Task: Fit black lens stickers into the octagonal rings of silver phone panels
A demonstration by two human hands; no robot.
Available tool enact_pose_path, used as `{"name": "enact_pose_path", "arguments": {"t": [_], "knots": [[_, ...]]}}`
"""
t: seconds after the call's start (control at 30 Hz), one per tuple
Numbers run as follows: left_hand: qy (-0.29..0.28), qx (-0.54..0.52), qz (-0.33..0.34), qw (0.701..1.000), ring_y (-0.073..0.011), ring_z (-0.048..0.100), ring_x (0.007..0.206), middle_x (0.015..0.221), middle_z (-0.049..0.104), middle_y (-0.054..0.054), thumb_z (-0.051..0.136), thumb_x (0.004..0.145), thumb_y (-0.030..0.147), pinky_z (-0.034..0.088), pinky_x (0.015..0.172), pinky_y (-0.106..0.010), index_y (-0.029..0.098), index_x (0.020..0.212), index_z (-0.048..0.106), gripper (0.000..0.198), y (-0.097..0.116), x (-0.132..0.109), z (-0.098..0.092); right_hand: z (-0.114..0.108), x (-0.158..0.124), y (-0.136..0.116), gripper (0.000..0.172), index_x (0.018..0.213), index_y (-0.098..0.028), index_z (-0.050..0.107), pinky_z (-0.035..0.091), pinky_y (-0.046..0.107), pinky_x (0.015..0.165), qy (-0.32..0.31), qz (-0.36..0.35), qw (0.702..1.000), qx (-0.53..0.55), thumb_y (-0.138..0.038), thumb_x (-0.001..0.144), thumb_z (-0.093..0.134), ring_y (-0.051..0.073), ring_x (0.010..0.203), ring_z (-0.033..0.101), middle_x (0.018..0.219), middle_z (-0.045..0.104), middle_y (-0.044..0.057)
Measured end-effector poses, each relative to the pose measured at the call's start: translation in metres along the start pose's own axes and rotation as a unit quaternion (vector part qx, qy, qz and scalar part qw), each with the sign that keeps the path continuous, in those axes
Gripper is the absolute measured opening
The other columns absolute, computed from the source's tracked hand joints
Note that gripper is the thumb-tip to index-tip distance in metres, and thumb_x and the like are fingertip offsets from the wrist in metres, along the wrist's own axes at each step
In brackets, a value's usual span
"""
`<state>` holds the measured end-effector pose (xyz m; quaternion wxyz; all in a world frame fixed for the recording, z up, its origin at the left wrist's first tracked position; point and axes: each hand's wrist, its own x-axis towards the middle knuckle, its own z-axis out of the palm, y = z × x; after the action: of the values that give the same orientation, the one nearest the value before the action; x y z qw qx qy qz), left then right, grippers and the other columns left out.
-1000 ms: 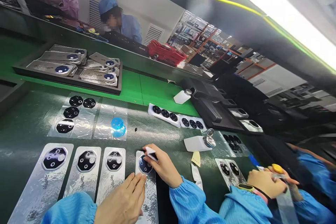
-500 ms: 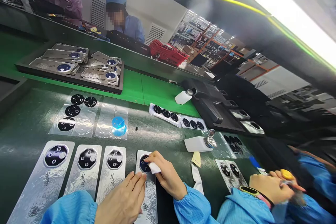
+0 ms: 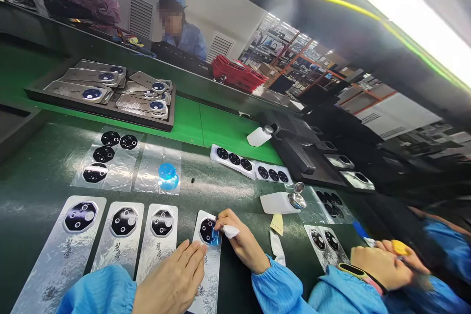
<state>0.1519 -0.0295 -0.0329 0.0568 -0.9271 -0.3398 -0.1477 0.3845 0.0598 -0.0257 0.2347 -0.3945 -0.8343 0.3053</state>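
Phone assembly line: green conveyor belt [image 3: 206,122], trayed back covers [image 3: 110,89], smocked workers.

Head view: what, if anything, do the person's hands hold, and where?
The right hand pinches a small white wipe by its end; the left hand lies flat on the silver phone back cover.

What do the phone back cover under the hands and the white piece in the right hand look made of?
Cover: probably glossy glass or plastic, silvery; mirror-like glare, rippled pattern. White piece in the right hand: soft, matte, seemingly cloth or paper; it folds between the fingers.

Left hand [image 3: 172,282] hides back cover [image 3: 206,265] btm, cut off.
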Motion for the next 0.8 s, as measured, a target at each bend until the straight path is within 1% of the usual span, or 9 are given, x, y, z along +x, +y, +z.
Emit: {"name": "enact_pose_path", "arguments": {"t": [0.1,0.23,0.3,0.37,0.5,0.57,0.67,0.73,0.8], "knots": [[0.004,0.004,-0.001,1.0,-0.0235,0.056,0.127,0.136,0.062,-0.012,0.048,0.099,0.026,0.035,0.109,-0.039,0.007,0.127,0.06,0.036,0.0,0.0,-0.001,-0.004,0.004,0.011,0.027,0.089,-0.023,0.061,0.049,0.03,0.07,0.036,0.03,0.999,0.002,-0.031,0.099,0.037,0.018,0.076,0.057,0.087,0.055,0.004],[0.01,0.008,-0.002,1.0,-0.0241,0.056,0.126,0.136,0.062,-0.013,0.049,0.098,0.025,0.034,0.109,-0.04,0.006,0.127,0.061,0.036,0.001,-0.001,-0.002,-0.021,0.015,0.022,0.026,0.094,-0.022,0.057,0.048,0.033,0.074,0.131,0.096,0.987,-0.015,-0.04,0.1,0.039,0.02,0.082,0.056,0.088,0.056,0.004],[0.016,0.01,-0.001,1.0,-0.0243,0.056,0.127,0.137,0.061,-0.013,0.049,0.098,0.025,0.034,0.11,-0.04,0.007,0.126,0.061,0.036,0.001,-0.002,-0.001,-0.029,0.021,0.019,0.026,0.098,-0.022,0.056,0.048,0.033,0.077,0.162,0.116,0.98,-0.024,-0.041,0.1,0.04,0.02,0.086,0.057,0.091,0.056,0.005],[0.024,0.007,-0.002,1.0,-0.0235,0.056,0.126,0.136,0.062,-0.012,0.049,0.097,0.025,0.035,0.109,-0.04,0.007,0.125,0.062,0.035,0.001,-0.002,-0.001,-0.031,0.03,0.01,0.026,0.098,-0.021,0.058,0.047,0.034,0.081,0.169,0.118,0.978,-0.026,-0.041,0.099,0.041,0.021,0.091,0.058,0.095,0.058,0.006],[0.044,0.012,-0.002,0.999,-0.0216,0.061,0.121,0.131,0.066,-0.01,0.045,0.098,0.023,0.037,0.106,-0.037,0.007,0.121,0.064,0.034,0.0,0.0,0.0,-0.018,0.06,-0.015,0.025,0.097,-0.02,0.061,0.049,0.031,0.077,0.122,0.103,0.987,-0.02,-0.039,0.097,0.044,0.02,0.086,0.063,0.091,0.066,0.005],[0.048,0.018,0.002,0.999,-0.0221,0.062,0.12,0.13,0.067,-0.011,0.043,0.098,0.021,0.037,0.105,-0.038,0.007,0.119,0.065,0.033,0.0,0.0,0.001,-0.005,0.084,-0.028,0.022,0.094,-0.021,0.063,0.049,0.03,0.074,0.083,0.093,0.992,-0.023,-0.036,0.095,0.048,0.019,0.081,0.064,0.088,0.068,0.004],[0.05,0.019,0.002,0.999,-0.0227,0.062,0.119,0.129,0.067,-0.012,0.042,0.098,0.018,0.037,0.105,-0.038,0.007,0.117,0.066,0.033,0.0,0.0,0.004,0.017,0.126,-0.04,0.013,0.095,-0.022,0.063,0.048,0.028,0.074,0.033,0.084,0.995,-0.047,-0.028,0.091,0.052,0.019,0.082,0.065,0.09,0.07,0.001],[0.049,0.009,-0.001,0.999,-0.0226,0.063,0.118,0.127,0.068,-0.013,0.042,0.098,0.018,0.037,0.105,-0.038,0.007,0.117,0.066,0.032,0.001,0.0,0.007,0.03,0.153,-0.045,0.012,0.099,-0.022,0.061,0.047,0.029,0.076,0.016,0.088,0.993,-0.076,-0.021,0.089,0.055,0.02,0.085,0.065,0.092,0.069,0.002],[0.043,-0.003,-0.003,0.999,-0.0228,0.062,0.119,0.127,0.068,-0.013,0.043,0.098,0.02,0.036,0.106,-0.037,0.007,0.118,0.065,0.032,0.0,-0.001,0.009,0.041,0.174,-0.049,0.014,0.095,-0.021,0.059,0.046,0.03,0.075,0.003,0.093,0.989,-0.112,-0.013,0.085,0.055,0.022,0.087,0.063,0.093,0.067,0.004]]}}
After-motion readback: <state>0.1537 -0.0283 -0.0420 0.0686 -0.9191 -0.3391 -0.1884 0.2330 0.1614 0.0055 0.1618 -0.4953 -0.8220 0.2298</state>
